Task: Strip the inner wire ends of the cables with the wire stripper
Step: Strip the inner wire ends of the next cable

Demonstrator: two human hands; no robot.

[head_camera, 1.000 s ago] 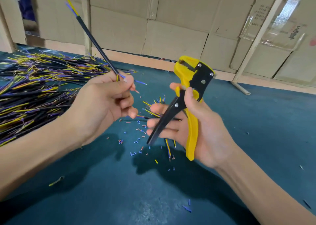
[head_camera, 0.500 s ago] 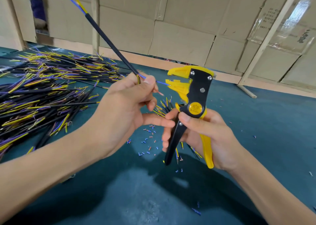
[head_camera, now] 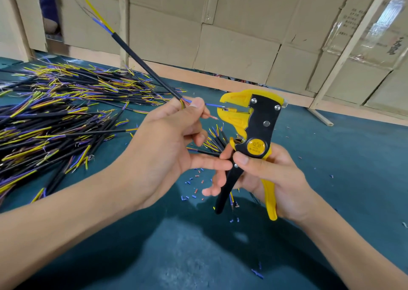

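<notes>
Since half a second ago you've closed the gap: the blue inner wire (head_camera: pixel 213 105) now has its tip between the yellow jaws of the wire stripper (head_camera: pixel 251 122), where before it was just short of them

Near to far: your right hand (head_camera: pixel 271 179) grips the stripper handles, thumb across the black handle below the yellow pivot disc, fingers curled round the front; handles are spread and the jaws stand a little apart, so no squeeze yet. Your left hand (head_camera: pixel 167 144) pinches the black cable (head_camera: pixel 145 63) right at the jacket end, thumb and forefinger clamped where the inner wires fan out. Pink inner wire (head_camera: pixel 209 116) sticks out below the blue one, clear of the jaws and just beside them. Cut insulation bits (head_camera: pixel 194 179) litter the teal mat (head_camera: pixel 353 168) under your hands. Cable pile (head_camera: pixel 55 113) lies further back on your left

Step in hand: seating the blue end in the jaws. Next move, by my read: hold the cable steady, keep pink out of the mouth, squeeze the handles fully. Can't tell how deep the tip sits, so check before you squeeze
</notes>
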